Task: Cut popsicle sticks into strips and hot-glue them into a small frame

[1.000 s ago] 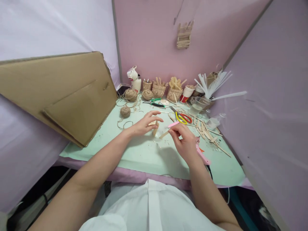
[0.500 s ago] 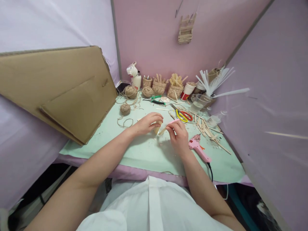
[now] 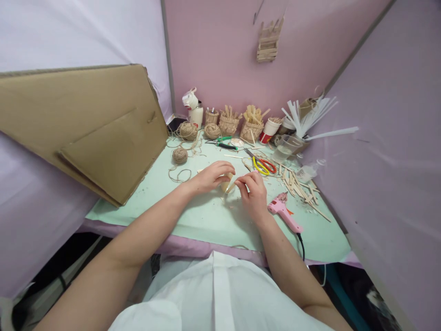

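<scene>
Fingers curled, my left hand (image 3: 212, 177) grips a small pale wooden piece (image 3: 225, 185) standing on the green table cover; the hand hides most of it. A thin wooden stick (image 3: 231, 188) is pinched between the thumb and fingertips of my right hand (image 3: 254, 195). The stick slants down and left, its lower end at the foot of the wooden piece; whether they touch I cannot tell. To the right of that hand lies a pink glue gun (image 3: 284, 212) with a black cord.
Scissors (image 3: 261, 166) with yellow and red handles and green-black pliers (image 3: 225, 145) lie beyond my hands. Loose wooden sticks (image 3: 294, 185) are scattered at right. Twine balls (image 3: 179, 156), stick-filled cups (image 3: 228, 125) and a clear cup (image 3: 286, 148) stand around; a cardboard panel (image 3: 113, 119) leans at left.
My right hand has moved left with the stick, bringing it close to the wooden piece. My left fingers have closed in around that piece. The glue gun now shows fully.
</scene>
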